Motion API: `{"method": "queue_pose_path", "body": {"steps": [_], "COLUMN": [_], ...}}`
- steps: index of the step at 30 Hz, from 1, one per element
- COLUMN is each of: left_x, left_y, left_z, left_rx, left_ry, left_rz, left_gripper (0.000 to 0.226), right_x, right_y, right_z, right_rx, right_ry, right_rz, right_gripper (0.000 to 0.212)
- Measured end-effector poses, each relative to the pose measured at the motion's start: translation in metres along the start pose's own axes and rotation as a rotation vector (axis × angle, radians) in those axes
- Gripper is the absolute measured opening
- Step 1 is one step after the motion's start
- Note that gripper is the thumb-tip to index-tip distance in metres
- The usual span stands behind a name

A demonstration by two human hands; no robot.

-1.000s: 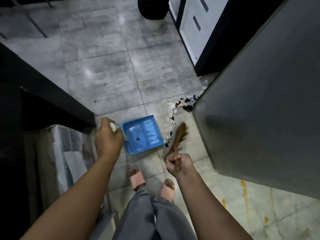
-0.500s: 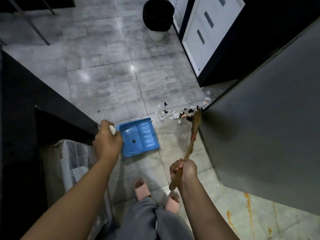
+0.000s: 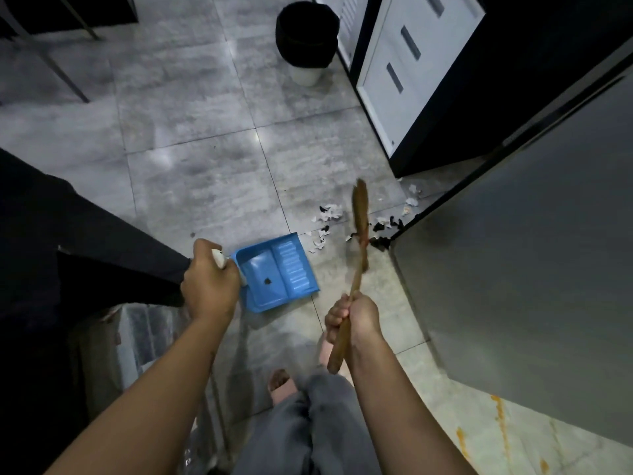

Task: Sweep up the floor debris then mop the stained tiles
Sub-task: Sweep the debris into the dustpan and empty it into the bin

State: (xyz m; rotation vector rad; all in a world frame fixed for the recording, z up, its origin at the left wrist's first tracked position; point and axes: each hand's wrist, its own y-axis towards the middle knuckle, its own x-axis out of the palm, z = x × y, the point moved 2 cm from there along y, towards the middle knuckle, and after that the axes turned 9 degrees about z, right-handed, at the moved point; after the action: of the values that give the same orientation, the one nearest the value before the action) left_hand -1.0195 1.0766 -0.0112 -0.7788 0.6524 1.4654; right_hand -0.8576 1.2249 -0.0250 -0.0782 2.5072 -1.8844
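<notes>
Nearest the camera are grey trousers (image 3: 308,437) and a foot in a pale sandal (image 3: 282,387) on the tiled floor (image 3: 191,186). Off to the outer side of the right hand, low beside the grey panel (image 3: 531,275), orange stains (image 3: 500,419) streak the paler tiles.

The right hand (image 3: 356,315) is closed in a fist round the shaft of a brown broom (image 3: 357,275). The butt end of the shaft sticks out below the fist, back toward the body, and the bristle head reaches up and away beyond the knuckles, blurred. The left hand (image 3: 210,282) is level with it, curled round the white handle (image 3: 219,259) of a blue dustpan (image 3: 277,272). The pan lies flat on the floor between the two hands, just ahead of the left one, its ribbed lip turned toward the broom side. One small dark scrap (image 3: 266,280) sits in its tray.

The debris (image 3: 329,214), torn white and black bits, lies beyond the right hand and just past the dustpan's far corner. Some scraps are scattered on the left-hand side of the bristles, close to the pan's lip; more are bunched on the other side, against the corner of the grey panel. None of the pile touches either hand.

Further off, well ahead of both hands, a bin (image 3: 306,39) with a black liner stands beside a white-fronted cabinet (image 3: 407,84)
</notes>
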Motion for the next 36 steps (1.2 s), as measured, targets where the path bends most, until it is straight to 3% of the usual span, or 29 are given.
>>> {"method": "queue_pose_path", "body": {"steps": [4, 7, 11, 18, 25, 32, 36], "left_x": [0.014, 0.026, 0.045, 0.068, 0.075, 0.081, 0.085], "left_y": [0.012, 0.023, 0.041, 0.066, 0.088, 0.132, 0.159], "left_z": [0.015, 0.025, 0.043, 0.077, 0.101, 0.107, 0.116], "left_rx": [0.000, -0.008, 0.001, 0.009, 0.019, 0.054, 0.092], "left_ry": [0.025, 0.033, 0.023, 0.024, 0.019, 0.007, -0.006], "left_rz": [-0.002, 0.015, 0.017, 0.034, 0.037, 0.005, -0.029], "left_gripper": [0.018, 0.018, 0.019, 0.018, 0.017, 0.017, 0.018], "right_x": [0.023, 0.039, 0.046, 0.061, 0.105, 0.125, 0.130], "right_y": [0.024, 0.052, 0.076, 0.041, 0.057, 0.103, 0.083], "right_z": [-0.052, -0.086, -0.104, -0.101, -0.149, -0.171, -0.148], "right_rx": [-0.108, -0.074, 0.009, 0.085, -0.086, 0.085, 0.068], "right_ry": [-0.097, -0.147, -0.120, -0.072, -0.179, -0.195, -0.126], "right_rz": [0.154, 0.229, 0.161, 0.011, 0.166, 0.227, 0.173], "right_gripper": [0.026, 0.032, 0.042, 0.039, 0.029, 0.050, 0.035]}}
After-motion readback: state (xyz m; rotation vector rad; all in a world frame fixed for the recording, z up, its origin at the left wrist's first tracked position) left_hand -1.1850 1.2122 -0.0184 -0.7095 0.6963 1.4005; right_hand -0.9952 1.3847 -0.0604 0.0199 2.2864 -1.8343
